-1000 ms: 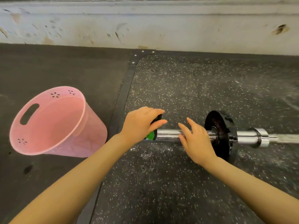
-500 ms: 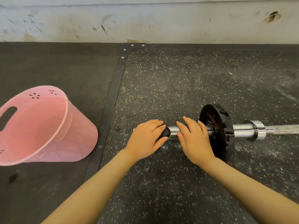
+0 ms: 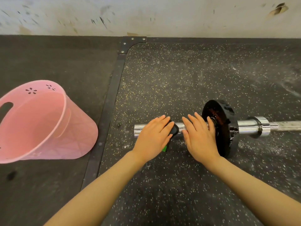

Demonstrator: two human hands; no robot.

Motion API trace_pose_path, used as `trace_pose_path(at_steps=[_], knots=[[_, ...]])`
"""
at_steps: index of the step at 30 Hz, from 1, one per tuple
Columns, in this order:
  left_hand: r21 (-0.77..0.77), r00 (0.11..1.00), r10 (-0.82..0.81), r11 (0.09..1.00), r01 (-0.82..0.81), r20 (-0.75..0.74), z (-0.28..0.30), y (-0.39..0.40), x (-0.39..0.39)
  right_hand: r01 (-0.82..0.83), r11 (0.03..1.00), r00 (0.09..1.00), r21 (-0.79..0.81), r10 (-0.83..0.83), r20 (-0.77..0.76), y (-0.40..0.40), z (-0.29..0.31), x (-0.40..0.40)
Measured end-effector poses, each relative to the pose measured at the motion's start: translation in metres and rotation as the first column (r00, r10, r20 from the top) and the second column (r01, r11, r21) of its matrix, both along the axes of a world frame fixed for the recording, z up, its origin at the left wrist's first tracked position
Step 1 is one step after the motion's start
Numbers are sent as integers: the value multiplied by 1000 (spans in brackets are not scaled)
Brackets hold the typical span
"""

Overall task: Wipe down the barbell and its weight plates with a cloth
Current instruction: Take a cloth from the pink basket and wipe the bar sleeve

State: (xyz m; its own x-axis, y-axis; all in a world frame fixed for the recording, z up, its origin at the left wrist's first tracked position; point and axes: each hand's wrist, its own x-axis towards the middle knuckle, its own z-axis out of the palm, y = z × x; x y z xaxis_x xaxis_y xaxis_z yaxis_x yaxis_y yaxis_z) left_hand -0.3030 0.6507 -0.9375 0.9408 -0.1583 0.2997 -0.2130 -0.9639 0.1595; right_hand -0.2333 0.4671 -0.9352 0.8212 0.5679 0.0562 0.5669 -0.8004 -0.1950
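Note:
The barbell (image 3: pixel 250 127) lies on the speckled rubber floor, its chrome sleeve pointing left. One black weight plate (image 3: pixel 226 115) sits on the sleeve. A black collar clamp (image 3: pixel 174 130) with a green tab is on the sleeve left of the plate. My left hand (image 3: pixel 153 137) covers and grips this clamp. My right hand (image 3: pixel 198 137) rests flat on the sleeve between clamp and plate, with straight fingers whose tips touch the plate's hub. The bare sleeve end (image 3: pixel 138 130) sticks out left of my left hand. No cloth is in view.
A pink plastic bucket (image 3: pixel 40 121) lies tipped on its side on the dark mat at the left. A black metal strip (image 3: pixel 110 101) divides that mat from the speckled platform. A scuffed white wall (image 3: pixel 146 13) runs along the back.
My left hand has slid the clamp from the sleeve's end inward to the right, so the sleeve end now shows. My right hand has stayed on the sleeve by the plate.

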Motion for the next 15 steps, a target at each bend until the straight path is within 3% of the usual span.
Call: trace_pose_path(at_steps=[7, 15], knots=[[6, 1000, 11, 1000, -10, -28, 1, -1, 5, -20, 1000, 1000, 11, 20, 11, -4, 2, 0], [-53, 987, 162, 986, -161, 11, 0, 45, -28, -49, 999, 999, -5, 49, 17, -6, 3, 2]])
